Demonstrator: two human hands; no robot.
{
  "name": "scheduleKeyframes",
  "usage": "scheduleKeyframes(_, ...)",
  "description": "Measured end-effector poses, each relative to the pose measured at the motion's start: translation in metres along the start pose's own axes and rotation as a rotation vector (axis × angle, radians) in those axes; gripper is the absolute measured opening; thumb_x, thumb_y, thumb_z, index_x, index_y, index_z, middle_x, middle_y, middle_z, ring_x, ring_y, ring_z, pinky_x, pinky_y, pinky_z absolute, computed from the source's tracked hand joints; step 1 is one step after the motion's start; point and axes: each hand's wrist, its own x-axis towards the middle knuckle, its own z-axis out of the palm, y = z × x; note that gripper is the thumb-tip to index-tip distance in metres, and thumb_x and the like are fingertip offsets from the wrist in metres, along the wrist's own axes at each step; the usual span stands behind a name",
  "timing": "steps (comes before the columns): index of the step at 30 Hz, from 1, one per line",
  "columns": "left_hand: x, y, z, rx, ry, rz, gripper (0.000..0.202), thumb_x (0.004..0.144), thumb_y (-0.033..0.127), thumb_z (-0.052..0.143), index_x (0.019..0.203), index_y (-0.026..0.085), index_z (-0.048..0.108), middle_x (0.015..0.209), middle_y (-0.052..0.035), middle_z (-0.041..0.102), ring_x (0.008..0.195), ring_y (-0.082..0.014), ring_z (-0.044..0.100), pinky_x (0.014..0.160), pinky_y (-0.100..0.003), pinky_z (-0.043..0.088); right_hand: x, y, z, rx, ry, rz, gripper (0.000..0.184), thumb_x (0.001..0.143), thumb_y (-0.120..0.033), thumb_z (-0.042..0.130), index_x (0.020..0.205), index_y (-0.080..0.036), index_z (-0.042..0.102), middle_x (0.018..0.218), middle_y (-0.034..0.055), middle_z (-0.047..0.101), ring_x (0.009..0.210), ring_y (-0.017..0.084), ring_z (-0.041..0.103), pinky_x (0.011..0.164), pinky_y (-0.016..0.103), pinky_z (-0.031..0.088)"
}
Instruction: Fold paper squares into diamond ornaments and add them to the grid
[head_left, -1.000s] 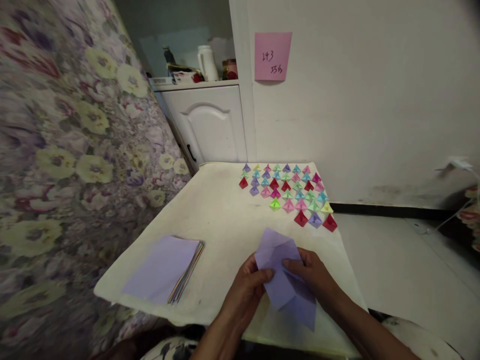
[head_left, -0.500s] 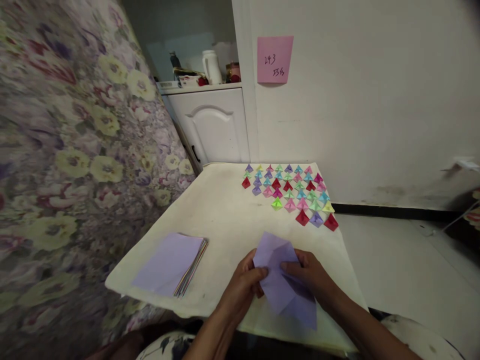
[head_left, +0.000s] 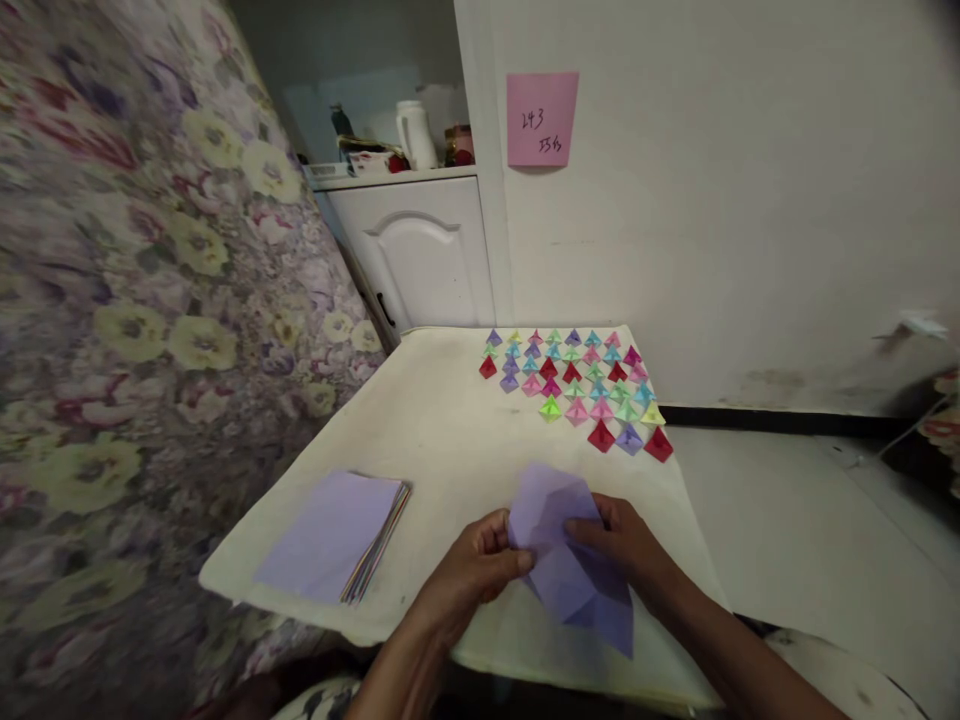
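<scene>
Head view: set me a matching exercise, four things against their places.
1. lilac paper sheet, partly folded
2. stack of coloured paper squares
3. rows of small folded paper shapes
4. pink sticky note

A. on the white wall
B. far right of the cream table
C. held by the left hand and right hand
D. near left of the table

Pairs: 1-C, 2-D, 3-B, 4-A

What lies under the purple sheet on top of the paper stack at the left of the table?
Under the purple sheet, thin edges of other coloured sheets show along its right side. Their faces are covered.
</scene>
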Motion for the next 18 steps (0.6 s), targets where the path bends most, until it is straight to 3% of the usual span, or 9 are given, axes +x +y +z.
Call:
scheduleKeyframes(3, 0.001, -0.004, -0.005, 0.004, 0.011, -0.005, 0.027, 0.061, 0.027, 0.076, 0.081, 0.014, 0.062, 0.073, -0.0022, 0.064, 0.065, -0.0133, 0.058, 0.063, -0.023, 0.043, 0.001, 0.002, -0.002, -0.136, 0.031, -0.041, 0.017, 0.071, -0.026, 0.060, 0.081, -0.013, 0.064, 0.074, 0.0031, 0.066, 0.066, 0.018, 0.058, 0.060, 0.027, 0.044)
scheduleKeyframes(9, 0.002, -0.009, -0.012, 0.086, 0.072, -0.036, 0.023, 0.064, 0.027, 0.074, 0.078, 0.014, 0.063, 0.074, -0.0043, 0.069, 0.064, -0.0172, 0.062, 0.063, -0.027, 0.045, 0.001, 0.004, -0.001, -0.313, 0.064, -0.101, 0.020, 0.073, -0.023, 0.055, 0.089, -0.016, 0.065, 0.080, 0.0035, 0.067, 0.072, 0.020, 0.059, 0.064, 0.028, 0.045)
scheduleKeyframes(18, 0.004, -0.013, -0.003, 0.009, 0.130, 0.015, 0.026, 0.066, 0.026, 0.072, 0.089, 0.014, 0.069, 0.077, -0.0039, 0.070, 0.064, -0.0154, 0.060, 0.062, -0.025, 0.043, 0.000, 0.006, 0.007, -0.101, 0.003, -0.049, 0.028, 0.064, -0.020, 0.063, 0.092, -0.018, 0.064, 0.077, 0.0019, 0.066, 0.069, 0.020, 0.058, 0.061, 0.028, 0.045)
